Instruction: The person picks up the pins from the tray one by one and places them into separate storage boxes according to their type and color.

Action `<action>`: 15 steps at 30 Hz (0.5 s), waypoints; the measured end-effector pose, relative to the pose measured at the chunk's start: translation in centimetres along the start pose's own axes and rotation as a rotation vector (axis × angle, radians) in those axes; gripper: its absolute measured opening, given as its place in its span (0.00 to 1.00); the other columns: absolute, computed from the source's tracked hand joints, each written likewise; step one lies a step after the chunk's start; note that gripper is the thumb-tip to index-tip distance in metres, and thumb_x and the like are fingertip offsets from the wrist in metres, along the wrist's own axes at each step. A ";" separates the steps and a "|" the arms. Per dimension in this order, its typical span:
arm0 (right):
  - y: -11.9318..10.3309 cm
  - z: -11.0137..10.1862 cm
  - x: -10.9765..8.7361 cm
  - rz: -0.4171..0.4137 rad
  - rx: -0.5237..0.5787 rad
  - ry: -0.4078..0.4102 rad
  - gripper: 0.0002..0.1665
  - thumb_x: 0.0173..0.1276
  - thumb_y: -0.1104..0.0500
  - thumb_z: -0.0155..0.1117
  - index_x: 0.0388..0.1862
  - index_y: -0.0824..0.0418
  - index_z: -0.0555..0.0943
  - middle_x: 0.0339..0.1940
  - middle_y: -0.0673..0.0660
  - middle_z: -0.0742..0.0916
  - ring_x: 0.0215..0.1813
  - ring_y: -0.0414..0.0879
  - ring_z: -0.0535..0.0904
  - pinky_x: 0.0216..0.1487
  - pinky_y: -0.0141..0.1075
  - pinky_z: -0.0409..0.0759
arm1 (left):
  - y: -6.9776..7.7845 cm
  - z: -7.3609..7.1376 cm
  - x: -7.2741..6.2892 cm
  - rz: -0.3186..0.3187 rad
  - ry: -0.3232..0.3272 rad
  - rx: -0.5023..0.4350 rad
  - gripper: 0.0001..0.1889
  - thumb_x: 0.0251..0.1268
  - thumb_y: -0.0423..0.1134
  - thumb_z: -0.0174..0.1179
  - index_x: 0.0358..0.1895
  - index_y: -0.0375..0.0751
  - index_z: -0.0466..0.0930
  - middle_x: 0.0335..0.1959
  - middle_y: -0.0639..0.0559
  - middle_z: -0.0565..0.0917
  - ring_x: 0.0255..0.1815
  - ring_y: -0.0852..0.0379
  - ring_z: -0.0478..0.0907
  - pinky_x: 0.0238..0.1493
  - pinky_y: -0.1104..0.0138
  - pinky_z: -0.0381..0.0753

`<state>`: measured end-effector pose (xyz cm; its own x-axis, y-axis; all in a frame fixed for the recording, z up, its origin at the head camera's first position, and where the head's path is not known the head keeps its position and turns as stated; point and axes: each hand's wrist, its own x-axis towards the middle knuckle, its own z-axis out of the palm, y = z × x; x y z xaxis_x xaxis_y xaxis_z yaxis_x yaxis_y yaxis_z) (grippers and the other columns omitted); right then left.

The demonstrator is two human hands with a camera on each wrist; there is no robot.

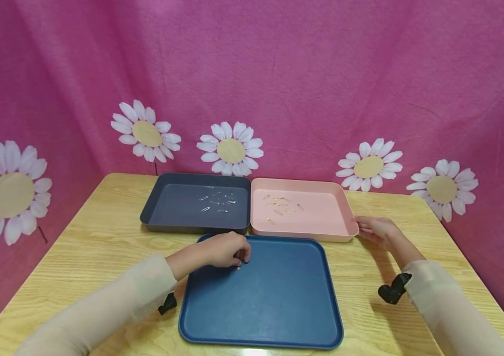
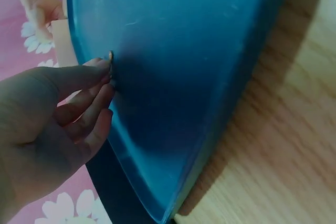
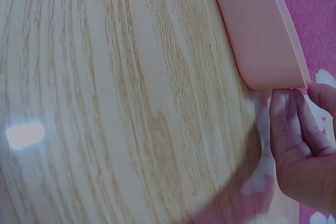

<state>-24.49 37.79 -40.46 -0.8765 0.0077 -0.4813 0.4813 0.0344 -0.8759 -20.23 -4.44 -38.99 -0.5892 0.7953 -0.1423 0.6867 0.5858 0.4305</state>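
My left hand (image 1: pixel 228 249) is over the upper left part of the blue tray (image 1: pixel 274 296). Between thumb and fingertips it pinches a small gold-coloured paper clip (image 2: pixel 111 62), held close over the tray's surface. My right hand (image 1: pixel 380 230) is at the right end of the pink tray (image 1: pixel 323 187). Its fairly straight fingers (image 3: pixel 281 116) touch the outer wall, with the thumb right at the rim. Several gold paper clips (image 1: pixel 278 212) lie scattered in the pink tray. In the dark grey tray (image 1: pixel 162 198) to its left lie several silver paper clips (image 1: pixel 206 209).
The dark grey and pink trays stand side by side at the back of the wooden table (image 1: pixel 100 247), directly behind the blue tray. A pink curtain (image 1: pixel 296 89) with large daisies hangs behind and at both sides.
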 end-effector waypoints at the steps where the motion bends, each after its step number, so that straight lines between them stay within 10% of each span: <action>1: 0.0 0.0 0.0 -0.001 0.006 -0.002 0.04 0.69 0.60 0.59 0.38 0.59 0.79 0.25 0.43 0.87 0.32 0.32 0.84 0.39 0.27 0.85 | 0.0 0.1 0.0 -0.007 0.000 0.010 0.06 0.57 0.29 0.66 0.31 0.45 0.83 0.28 0.55 0.83 0.28 0.66 0.75 0.34 0.75 0.76; 15: 0.0 0.0 0.0 0.012 -0.025 0.021 0.21 0.69 0.57 0.60 0.57 0.66 0.71 0.24 0.41 0.86 0.32 0.31 0.83 0.40 0.26 0.85 | 0.1 0.3 -0.3 -0.038 -0.004 0.024 0.07 0.60 0.32 0.64 0.26 0.46 0.80 0.19 0.58 0.75 0.22 0.66 0.67 0.26 0.77 0.68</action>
<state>-24.46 37.77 -40.44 -0.8709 0.0296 -0.4905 0.4914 0.0596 -0.8689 -19.83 -4.56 -39.18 -0.6135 0.7730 -0.1614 0.6738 0.6190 0.4036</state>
